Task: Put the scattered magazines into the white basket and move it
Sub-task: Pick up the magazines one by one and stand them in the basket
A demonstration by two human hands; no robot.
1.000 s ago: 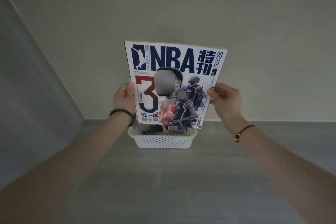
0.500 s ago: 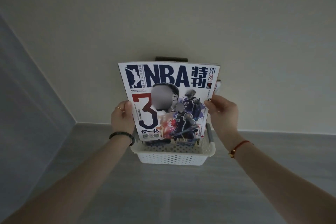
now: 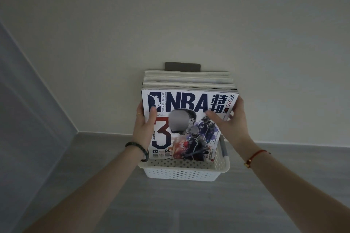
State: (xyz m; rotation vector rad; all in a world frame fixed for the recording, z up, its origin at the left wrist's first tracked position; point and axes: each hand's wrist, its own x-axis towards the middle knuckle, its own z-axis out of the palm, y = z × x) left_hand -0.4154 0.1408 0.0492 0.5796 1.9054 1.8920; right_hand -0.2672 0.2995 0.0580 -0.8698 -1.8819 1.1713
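Indoors, grey surface (image 3: 170, 212) meeting cream wall (image 3: 189, 15), white basket (image 3: 185, 173), left hand (image 3: 144, 130) and right hand (image 3: 231, 123) gripping magazine (image 3: 187, 103)

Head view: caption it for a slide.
Upright magazine stack, NBA issue in front, held in the white basket by left hand and right hand.

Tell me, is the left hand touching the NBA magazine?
Touching. The head view shows the left hand gripping the left edge of the NBA magazine, thumb lying across its cover.
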